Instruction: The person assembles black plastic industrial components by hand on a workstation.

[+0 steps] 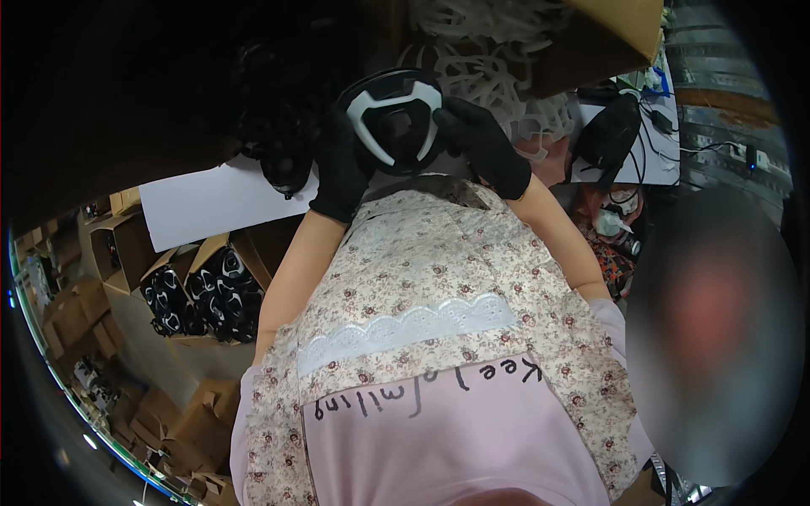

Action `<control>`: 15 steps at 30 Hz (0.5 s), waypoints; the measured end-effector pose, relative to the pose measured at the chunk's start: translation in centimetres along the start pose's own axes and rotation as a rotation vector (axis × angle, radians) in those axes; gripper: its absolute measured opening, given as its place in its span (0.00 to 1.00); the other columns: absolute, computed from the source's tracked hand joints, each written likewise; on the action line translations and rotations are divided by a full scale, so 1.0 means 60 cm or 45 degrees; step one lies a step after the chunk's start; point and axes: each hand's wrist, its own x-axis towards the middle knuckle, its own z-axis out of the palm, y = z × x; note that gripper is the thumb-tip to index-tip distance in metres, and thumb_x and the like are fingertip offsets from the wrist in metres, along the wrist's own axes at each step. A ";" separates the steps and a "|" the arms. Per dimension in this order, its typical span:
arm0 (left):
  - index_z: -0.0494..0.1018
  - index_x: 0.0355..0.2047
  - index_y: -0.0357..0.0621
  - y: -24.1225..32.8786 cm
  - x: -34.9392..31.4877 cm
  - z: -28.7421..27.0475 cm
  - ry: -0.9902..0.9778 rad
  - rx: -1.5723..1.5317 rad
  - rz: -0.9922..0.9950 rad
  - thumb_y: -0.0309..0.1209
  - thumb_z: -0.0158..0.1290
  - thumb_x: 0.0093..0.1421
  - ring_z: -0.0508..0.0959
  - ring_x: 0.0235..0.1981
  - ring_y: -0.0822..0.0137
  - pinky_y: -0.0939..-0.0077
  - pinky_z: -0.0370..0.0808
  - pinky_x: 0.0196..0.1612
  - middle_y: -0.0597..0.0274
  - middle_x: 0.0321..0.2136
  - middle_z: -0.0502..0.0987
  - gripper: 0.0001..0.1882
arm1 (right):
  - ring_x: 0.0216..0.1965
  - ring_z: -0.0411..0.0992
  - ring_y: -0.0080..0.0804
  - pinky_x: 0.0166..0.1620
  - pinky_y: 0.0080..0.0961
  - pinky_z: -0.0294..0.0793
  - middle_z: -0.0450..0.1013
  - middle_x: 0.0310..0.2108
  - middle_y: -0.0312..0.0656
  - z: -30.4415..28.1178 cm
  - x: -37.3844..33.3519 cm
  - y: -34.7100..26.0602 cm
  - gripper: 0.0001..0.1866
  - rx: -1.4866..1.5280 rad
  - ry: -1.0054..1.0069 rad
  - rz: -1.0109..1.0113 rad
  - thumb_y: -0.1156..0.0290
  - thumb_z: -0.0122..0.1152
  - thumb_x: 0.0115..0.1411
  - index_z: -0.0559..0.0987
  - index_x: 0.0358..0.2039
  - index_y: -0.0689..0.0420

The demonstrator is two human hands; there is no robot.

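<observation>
A black oval part with a Y-shaped white trim piece [359,110] on its face is held up in front of my chest, over the near side of the table. My left hand [339,164], in a black glove, grips its left edge. On the right edge my gloved right hand [488,150] is closed, fingertips near the white trim. The fingers behind the part are hidden. Just left of my left hand lies a dark heap of black parts [283,139], too dim to make out singly. Beyond the held part is a tangle of translucent white plastic frames [498,80].
The white tabletop [194,207] extends left. A cardboard box [620,25] stands back right, near a black pouch [609,131] and cables. On the floor at left are open cartons of black-and-white parts [224,291] and more boxes [202,422]. A blurred person [717,337] is at right.
</observation>
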 end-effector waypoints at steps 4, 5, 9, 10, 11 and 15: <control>0.68 0.56 0.40 0.037 -0.027 0.038 0.057 0.168 0.044 0.41 0.55 0.63 0.75 0.50 0.67 0.72 0.74 0.53 0.59 0.50 0.74 0.25 | 0.25 0.66 0.16 0.29 0.16 0.66 0.71 0.25 0.30 0.015 -0.011 -0.011 0.17 -0.020 0.070 -0.009 0.60 0.57 0.64 0.77 0.45 0.59; 0.69 0.55 0.40 0.045 -0.030 0.048 0.056 0.403 0.108 0.36 0.58 0.61 0.76 0.49 0.67 0.73 0.75 0.52 0.59 0.49 0.75 0.24 | 0.28 0.68 0.18 0.31 0.19 0.68 0.71 0.28 0.32 0.017 -0.014 -0.016 0.18 -0.059 0.098 -0.009 0.59 0.59 0.63 0.77 0.47 0.59; 0.70 0.54 0.40 0.048 -0.041 0.061 0.136 0.214 0.093 0.30 0.61 0.57 0.76 0.47 0.68 0.74 0.74 0.51 0.60 0.47 0.76 0.24 | 0.43 0.69 0.28 0.44 0.28 0.71 0.70 0.44 0.42 0.029 -0.005 -0.006 0.27 -0.618 0.494 -0.652 0.58 0.63 0.60 0.69 0.55 0.59; 0.70 0.54 0.40 0.049 -0.045 0.064 0.135 0.200 0.102 0.30 0.61 0.58 0.76 0.47 0.69 0.74 0.75 0.50 0.60 0.47 0.76 0.24 | 0.50 0.68 0.31 0.49 0.32 0.71 0.69 0.51 0.46 0.031 -0.001 -0.002 0.32 -0.878 0.684 -0.974 0.57 0.64 0.59 0.66 0.59 0.58; 0.70 0.54 0.40 0.049 -0.049 0.067 0.133 0.186 0.111 0.30 0.60 0.58 0.76 0.47 0.69 0.74 0.75 0.50 0.60 0.47 0.76 0.23 | 0.50 0.68 0.31 0.49 0.32 0.71 0.69 0.51 0.46 0.030 0.006 0.001 0.32 -0.875 0.689 -0.970 0.57 0.64 0.59 0.66 0.59 0.58; 0.71 0.53 0.39 0.048 -0.062 0.079 0.115 0.225 0.118 0.30 0.60 0.59 0.76 0.46 0.69 0.75 0.75 0.49 0.60 0.47 0.76 0.22 | 0.53 0.68 0.29 0.55 0.27 0.69 0.70 0.52 0.44 0.039 0.009 -0.009 0.28 0.148 0.199 -0.343 0.61 0.60 0.62 0.65 0.59 0.60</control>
